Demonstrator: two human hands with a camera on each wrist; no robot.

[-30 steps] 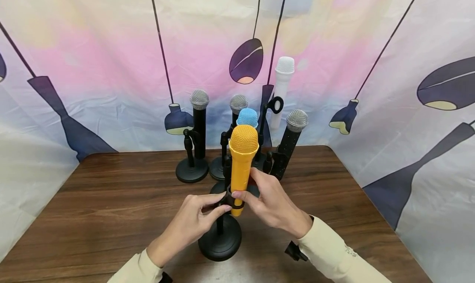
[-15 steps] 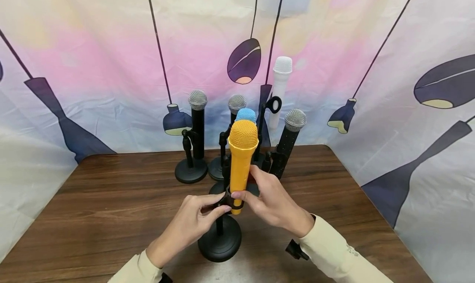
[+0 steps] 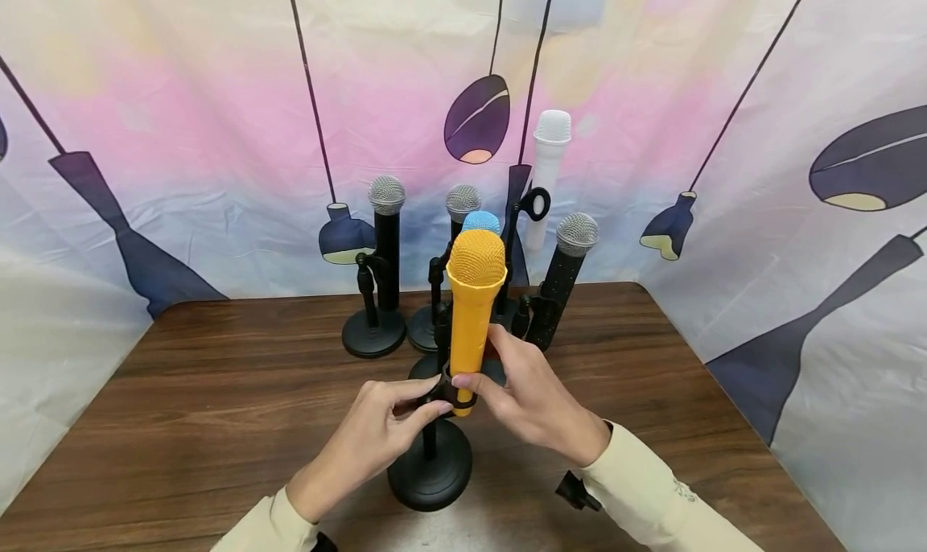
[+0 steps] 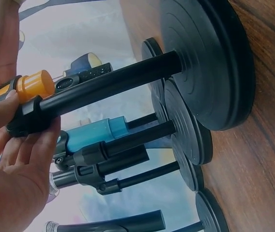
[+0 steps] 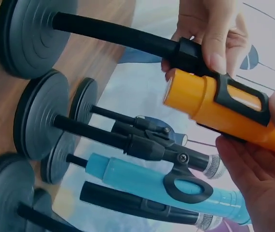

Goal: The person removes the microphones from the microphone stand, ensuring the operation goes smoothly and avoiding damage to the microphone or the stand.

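Right hand (image 3: 539, 399) grasps the yellow microphone (image 3: 471, 327) low on its body, thumb on the near side, fingers round behind. Left hand (image 3: 376, 431), just beside it, pinches the black joint at the top of the stand, thumb and fingers on either side. From my feed, the yellow microphone sits between the two hands, head up, leaning slightly; the black clip (image 5: 221, 92) goes around its lower part, just by the right thumb, and the tail end pokes out below. Under the hands, the stand's pole (image 4: 108, 82) drops to a round black base (image 3: 430, 475) on the wooden desk (image 3: 217, 407). Just past the yellow head I get the blue microphone (image 3: 481, 220), mostly hidden in the head view; the right wrist view shows it in its own clip. Ahead of the right hand: a speckled black microphone (image 3: 561, 282), tilted, silver head, and farther off a tall white microphone (image 3: 548, 166). Ahead of the left hand: an upright black microphone (image 3: 389, 254); right of that one, another silver-headed microphone (image 3: 463, 204), partly covered. Behind everything hangs a pastel backdrop (image 3: 217, 117) with printed lamps.
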